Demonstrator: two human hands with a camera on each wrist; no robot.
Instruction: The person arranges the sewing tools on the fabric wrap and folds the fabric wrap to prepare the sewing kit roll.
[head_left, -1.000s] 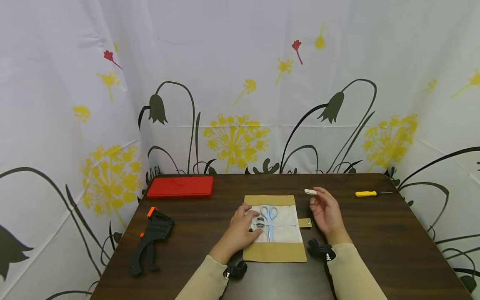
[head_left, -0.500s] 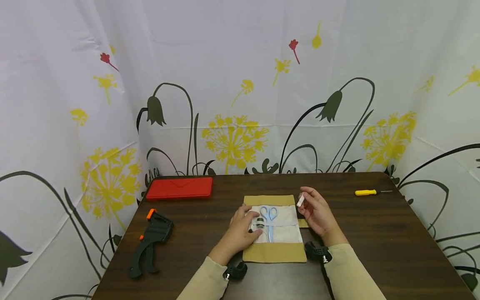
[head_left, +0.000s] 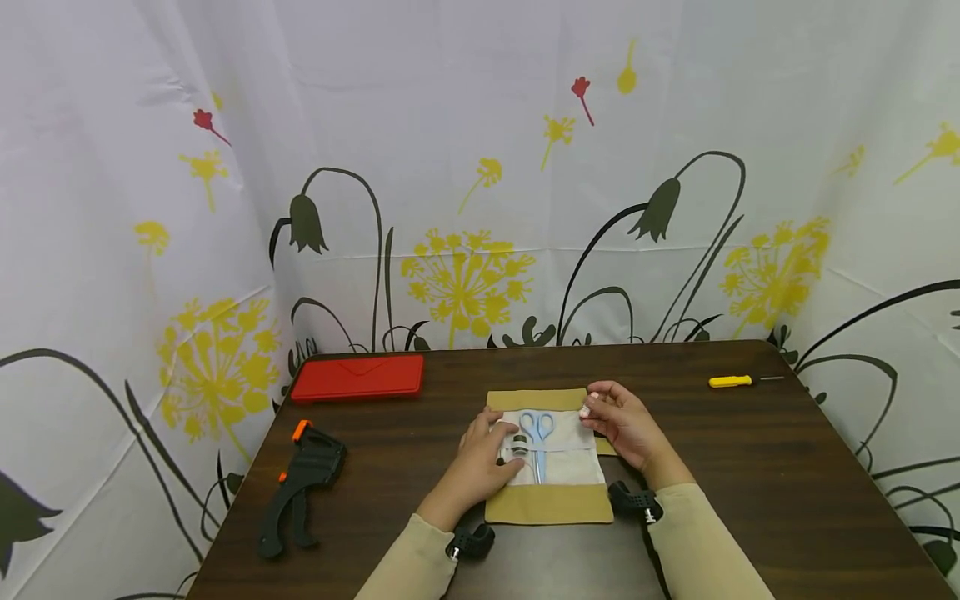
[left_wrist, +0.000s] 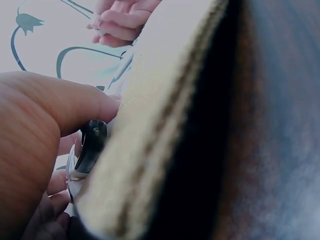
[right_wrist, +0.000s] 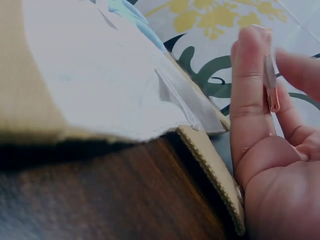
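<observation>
A tan fabric pouch lies unfolded on the table, showing its white lining. Light-blue scissors are tucked under a white band across the lining, with a small dark round item to their left. My left hand rests on the pouch's left side, thumb and forefinger spread around that item. At the pouch's upper right, my right hand pinches a small white item. In the right wrist view, a copper-coloured loop shows at its lower end; its kind I cannot tell.
At the back left lies a red case. A black clamp with orange tips is on the left, and a yellow-handled screwdriver is at the back right. The pouch's strap sticks out beside my right hand.
My right hand has moved left with the small white item, from beside the pouch to over its upper right edge. My left hand has stayed in place.
</observation>
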